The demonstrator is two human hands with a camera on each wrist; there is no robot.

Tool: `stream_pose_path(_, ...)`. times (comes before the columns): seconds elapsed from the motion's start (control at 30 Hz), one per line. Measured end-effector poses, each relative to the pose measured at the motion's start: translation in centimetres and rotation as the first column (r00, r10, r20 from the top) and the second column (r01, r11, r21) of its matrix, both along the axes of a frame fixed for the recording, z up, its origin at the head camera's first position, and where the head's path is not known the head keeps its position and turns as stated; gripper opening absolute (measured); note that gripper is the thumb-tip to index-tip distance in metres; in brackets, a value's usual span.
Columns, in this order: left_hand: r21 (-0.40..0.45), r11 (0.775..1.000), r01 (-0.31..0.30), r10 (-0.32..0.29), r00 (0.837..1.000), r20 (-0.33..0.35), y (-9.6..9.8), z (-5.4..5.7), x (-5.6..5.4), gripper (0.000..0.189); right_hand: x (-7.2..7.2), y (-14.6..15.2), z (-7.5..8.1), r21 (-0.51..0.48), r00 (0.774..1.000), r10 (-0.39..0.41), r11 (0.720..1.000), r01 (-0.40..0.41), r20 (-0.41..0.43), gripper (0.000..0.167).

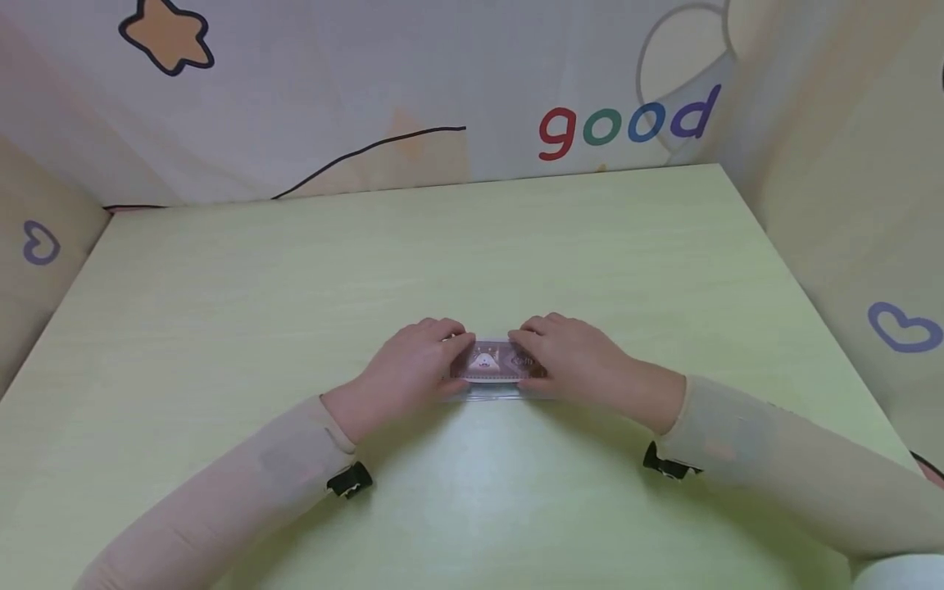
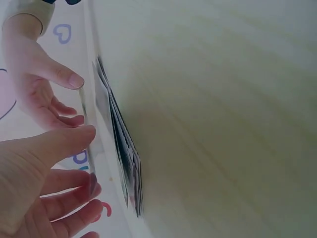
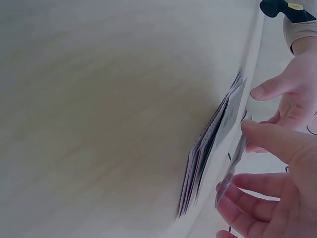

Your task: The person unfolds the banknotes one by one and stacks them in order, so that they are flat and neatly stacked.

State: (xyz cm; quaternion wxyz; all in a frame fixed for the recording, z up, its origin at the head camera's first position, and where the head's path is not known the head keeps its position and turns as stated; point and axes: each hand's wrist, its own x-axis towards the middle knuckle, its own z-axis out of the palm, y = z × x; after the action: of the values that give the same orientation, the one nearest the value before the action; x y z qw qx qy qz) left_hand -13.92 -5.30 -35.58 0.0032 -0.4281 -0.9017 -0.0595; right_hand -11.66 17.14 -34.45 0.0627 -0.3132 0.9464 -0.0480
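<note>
Over the middle of the table, my left hand (image 1: pixel 409 360) and right hand (image 1: pixel 583 356) hold a small purple-brown printed card (image 1: pixel 487 360) by its two ends. It bears a white cartoon face and pale lettering, partly hidden by my right fingers. In both wrist views the card shows nearly edge-on, thin, with thumb on one side and fingers on the other. Just below it, a stack of thin flat pieces (image 2: pixel 126 153) lies on the table, its layers slightly fanned. From the head view, a clear plastic edge (image 1: pixel 494 394) shows under the card.
The pale green table (image 1: pixel 295 279) reaches back to a cloth wall (image 1: pixel 332 90) printed with a star and the word "good". More printed cloth stands at both sides. A white rounded object (image 1: pixel 903 574) pokes in at the bottom right corner, close to the right sleeve.
</note>
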Motion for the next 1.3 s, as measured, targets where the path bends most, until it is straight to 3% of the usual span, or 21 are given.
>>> stream_pose_path(0.2, -0.058, 0.998, -0.039, 0.043, 0.997, 0.058, 0.2, -0.1, 0.2, 0.049, -0.1, -0.1, -0.6, 0.034, 0.999, 0.03, 0.999, -0.031, 0.03, 0.058)
stream_pose_path(0.6, -0.146, 0.988, -0.054, 0.065, 0.995, 0.074, 0.6, -0.4, 0.5, 0.044, -0.3, -0.4, -1.0, 0.063, 0.997, 0.043, 0.997, -0.047, 0.065, 0.053)
stream_pose_path(0.77, -0.181, 0.983, 0.044, -0.036, 0.998, 0.047, 0.2, -0.6, 1.6, 0.051, -0.4, -0.4, -1.0, 0.039, 0.995, 0.033, 0.999, -0.037, 0.092, 0.053)
stream_pose_path(0.93, -0.207, 0.967, 0.151, -0.138, 0.987, 0.077, -0.4, -0.5, 2.6, 0.058, -0.4, -0.4, -0.8, 0.053, 0.994, 0.025, 0.998, -0.03, 0.103, 0.053)
stream_pose_path(1.07, -0.231, 0.96, 0.158, -0.142, 0.986, 0.086, -0.5, -0.5, 2.8, 0.057, 0.2, -0.2, -0.8, 0.117, 0.994, 0.054, 0.991, -0.065, 0.096, 0.057)
stream_pose_path(1.3, -0.258, 0.957, 0.131, -0.103, 0.987, 0.122, -0.5, -0.5, 3.0, 0.059, 2.5, 0.2, -0.2, 0.272, 0.989, 0.066, 0.957, -0.1, 0.133, 0.064)
